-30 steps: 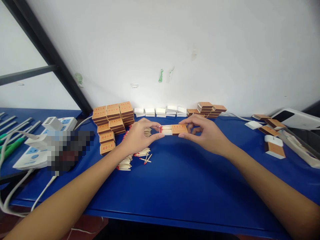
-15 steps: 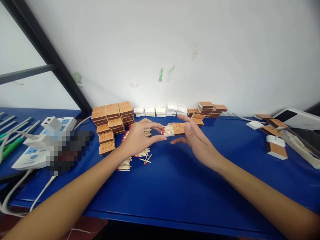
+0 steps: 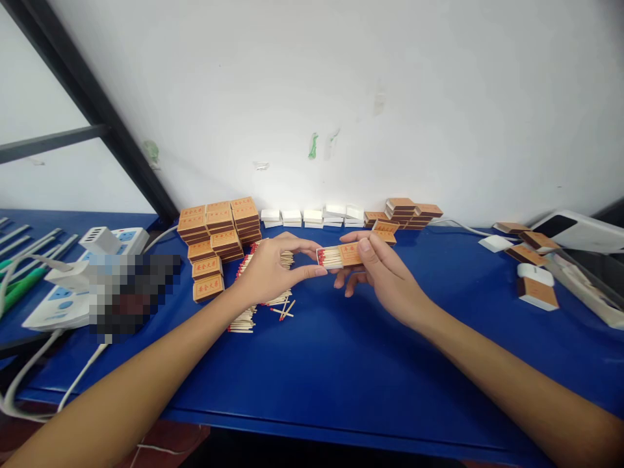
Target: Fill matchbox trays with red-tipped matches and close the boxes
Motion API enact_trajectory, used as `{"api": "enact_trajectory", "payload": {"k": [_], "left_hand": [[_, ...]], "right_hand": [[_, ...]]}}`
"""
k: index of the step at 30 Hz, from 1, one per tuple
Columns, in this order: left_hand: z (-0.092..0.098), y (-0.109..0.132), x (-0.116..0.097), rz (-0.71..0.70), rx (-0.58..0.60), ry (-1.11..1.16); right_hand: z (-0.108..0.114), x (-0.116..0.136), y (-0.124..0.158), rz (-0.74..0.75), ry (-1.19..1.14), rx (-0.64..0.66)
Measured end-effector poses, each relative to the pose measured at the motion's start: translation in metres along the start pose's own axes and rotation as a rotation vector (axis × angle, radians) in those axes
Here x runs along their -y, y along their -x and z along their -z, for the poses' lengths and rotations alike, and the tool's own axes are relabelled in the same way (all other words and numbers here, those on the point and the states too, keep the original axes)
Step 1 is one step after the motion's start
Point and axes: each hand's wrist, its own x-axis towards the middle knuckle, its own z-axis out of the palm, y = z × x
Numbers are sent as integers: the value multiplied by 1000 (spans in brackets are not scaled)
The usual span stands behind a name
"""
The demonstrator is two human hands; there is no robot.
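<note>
Between both hands, above the blue table, is a matchbox (image 3: 350,254) whose inner tray is partly out of its orange sleeve, on the left side. Red-headed matches (image 3: 331,256) fill the exposed tray. My left hand (image 3: 273,265) pinches the tray's left end with thumb and fingers. The sleeve's right end is gripped by my right hand (image 3: 383,268), thumb on top. Loose matches (image 3: 242,321) lie in a heap under and beside my left hand, partly hidden by it. A few matches (image 3: 283,311) lie crossed apart from the heap.
Stacked matchboxes (image 3: 219,218) stand at the back left, with white trays (image 3: 312,218) along the wall. More sleeves (image 3: 402,211) are piled right of them. A power strip (image 3: 63,296) with chargers and cables lies left. At the right are scattered boxes (image 3: 539,292) and a white device (image 3: 580,231).
The sleeve has tilted slightly, and the held matchbox sits a little further right. My right hand's lower fingers have curled more beneath it.
</note>
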Motion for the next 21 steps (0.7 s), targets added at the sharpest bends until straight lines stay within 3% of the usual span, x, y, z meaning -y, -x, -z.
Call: {"api": "enact_trajectory", "payload": {"k": [3, 11, 21], "left_hand": [[-2, 1, 0, 21, -35, 14], [-3, 2, -5, -65, 1, -32], [-10, 4, -5, -113, 30, -17]], "right_hand": [[-4, -4, 2, 35, -24, -25], [4, 2, -1, -125, -16, 39], [-10, -1, 8, -102, -31, 174]]}}
